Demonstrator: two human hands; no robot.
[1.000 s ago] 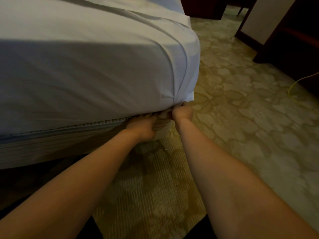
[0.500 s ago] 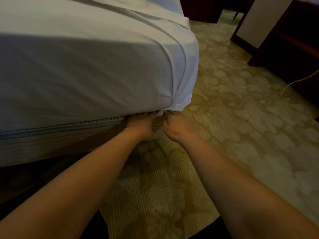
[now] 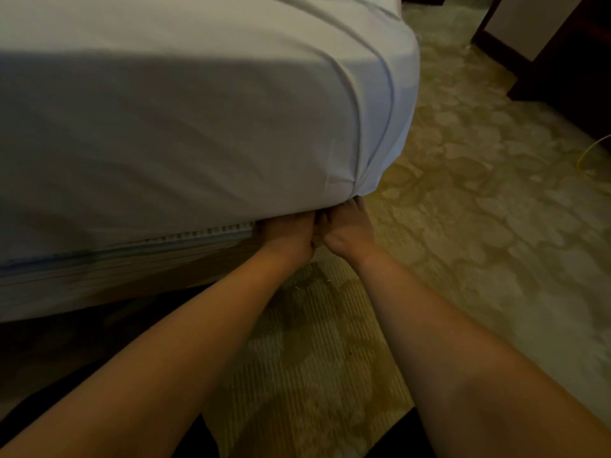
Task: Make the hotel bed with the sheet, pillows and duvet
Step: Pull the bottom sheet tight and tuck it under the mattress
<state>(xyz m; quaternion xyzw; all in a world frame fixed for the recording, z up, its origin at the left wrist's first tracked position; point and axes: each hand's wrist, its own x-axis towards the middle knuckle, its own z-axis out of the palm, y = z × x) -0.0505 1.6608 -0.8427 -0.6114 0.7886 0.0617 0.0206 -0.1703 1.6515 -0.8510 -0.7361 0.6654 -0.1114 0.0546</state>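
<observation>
1. One white fabric sheet is lying stretched smooth over the top and side of the mattress, and its folds are gathering at the bed's near corner.
2. The left hand is reaching under the mattress's lower edge just beside that corner. Its fingertips are hidden, so whether it is gripping cloth cannot be told.
3. The right hand is pushing in at the corner itself and touching the left hand. Its fingers are likewise out of sight, so its grip cannot be told either.
4. A ribbed bluish piping is showing below the sheet, left of the hands, above the pale striped bed base.
5. A beige leaf-patterned carpet is spreading beneath both bare forearms. Dark wooden furniture is standing well apart at upper right, with a thin yellow cable trailing near it.
</observation>
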